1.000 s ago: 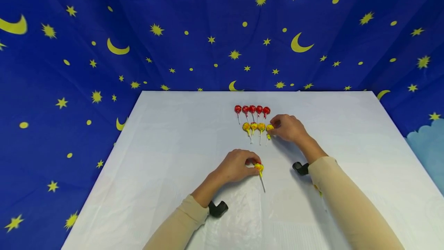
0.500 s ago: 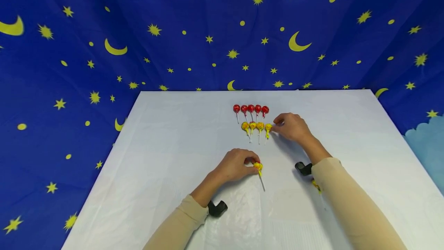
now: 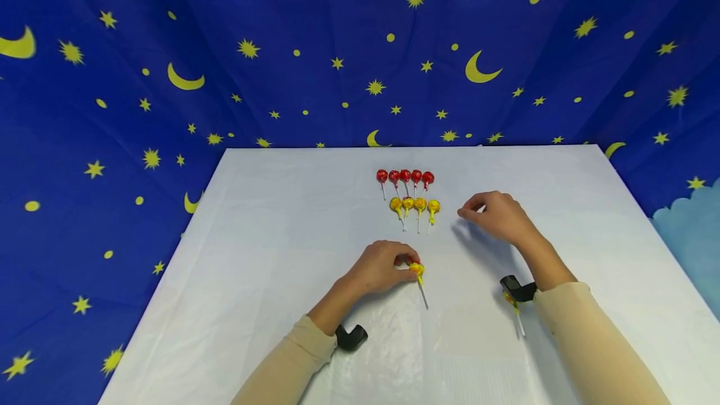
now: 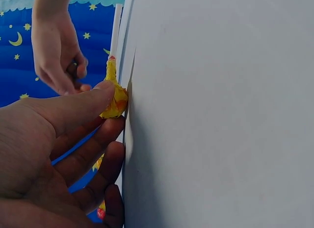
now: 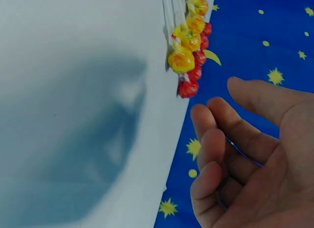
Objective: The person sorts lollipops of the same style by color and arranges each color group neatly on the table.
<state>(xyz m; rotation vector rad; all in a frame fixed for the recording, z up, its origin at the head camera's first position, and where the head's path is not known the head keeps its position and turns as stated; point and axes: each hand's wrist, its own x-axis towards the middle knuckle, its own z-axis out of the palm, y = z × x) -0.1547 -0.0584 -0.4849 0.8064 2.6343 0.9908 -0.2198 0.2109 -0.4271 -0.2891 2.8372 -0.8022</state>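
My left hand (image 3: 384, 269) pinches a yellow-wrapped lollipop (image 3: 417, 269) by its head, between thumb and fingertips; its white stick points toward me. The left wrist view shows the thumb on the yellow wrapper (image 4: 117, 103). Farther back, my right hand (image 3: 497, 216) is over the table with loosely bent fingers and nothing in them. Just left of it lies a row of several yellow lollipops (image 3: 420, 204), apart from the fingers. Behind that row is another of several red lollipops (image 3: 405, 175). Both rows show in the right wrist view, beyond the fingertips.
One more yellow lollipop (image 3: 517, 314) lies under the right wrist, its head partly hidden by the black wrist mount (image 3: 519, 289). A white sheet covers the table (image 3: 281, 217). Blue cloth (image 3: 315, 80) with moons and stars hangs behind and at the sides.
My right hand has let go of the rightmost yellow lollipop in the row and moved right and slightly nearer. The left hand keeps its lollipop in about the same place.
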